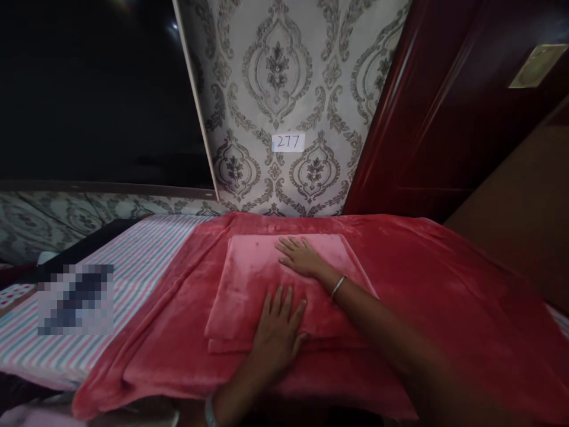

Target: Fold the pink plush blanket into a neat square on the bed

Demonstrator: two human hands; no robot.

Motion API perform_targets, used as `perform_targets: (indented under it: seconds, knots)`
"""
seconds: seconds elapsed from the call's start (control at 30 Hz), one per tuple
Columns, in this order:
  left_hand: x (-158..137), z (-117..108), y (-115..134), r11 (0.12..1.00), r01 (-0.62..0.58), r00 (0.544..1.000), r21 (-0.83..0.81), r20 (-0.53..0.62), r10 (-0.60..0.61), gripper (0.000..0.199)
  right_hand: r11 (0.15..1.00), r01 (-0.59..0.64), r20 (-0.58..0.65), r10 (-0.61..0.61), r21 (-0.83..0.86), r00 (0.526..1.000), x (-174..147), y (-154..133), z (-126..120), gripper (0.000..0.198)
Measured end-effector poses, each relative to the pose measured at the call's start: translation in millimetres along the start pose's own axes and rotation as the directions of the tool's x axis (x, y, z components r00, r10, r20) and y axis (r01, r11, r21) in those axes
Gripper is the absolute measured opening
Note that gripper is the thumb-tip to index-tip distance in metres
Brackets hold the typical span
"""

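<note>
A plush pinkish-red blanket [249, 284], folded into a layered rectangle, lies on a larger spread of red plush fabric [422, 284]. My left hand [279, 329] rests on its near part, fingers stretched toward the far side. Farther back, my right hand [302, 258] lies flat on the blanket's upper area, its fingers spread and pointing left. Neither hand grips anything. A thin bangle [339, 286] circles my right wrist, and another band [210, 411] shows at my left wrist.
A striped cloth [146, 255] covers the surface to the left, with a pixelated patch [75, 299] on it. Behind stand a large dark screen [102, 95], a patterned wall [278, 184] with a "277" label [288, 142], and a dark red door [427, 130].
</note>
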State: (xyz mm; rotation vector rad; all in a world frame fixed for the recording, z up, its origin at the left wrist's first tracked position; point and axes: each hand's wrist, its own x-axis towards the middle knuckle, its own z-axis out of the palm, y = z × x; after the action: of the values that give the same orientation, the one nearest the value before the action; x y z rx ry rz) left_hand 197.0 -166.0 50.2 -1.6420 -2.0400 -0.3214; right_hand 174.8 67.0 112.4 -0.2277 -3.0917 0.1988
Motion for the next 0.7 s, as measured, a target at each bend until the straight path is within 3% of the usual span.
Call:
perform_targets:
  seconds: [0.27,0.7]
  knots:
    - [-2.9,3.0,0.7,0.998,0.008,1.0,-0.068,0.031,-0.006,0.072,0.986,-0.161,0.041,0.159,0.041,0.986,33.6,13.1,-3.3,0.061]
    - [-1.6,-8.1,2.0,0.994,0.026,0.998,-0.103,0.057,-0.02,0.069,0.985,-0.173,-0.023,0.173,0.017,0.985,33.1,12.0,1.1,0.058]
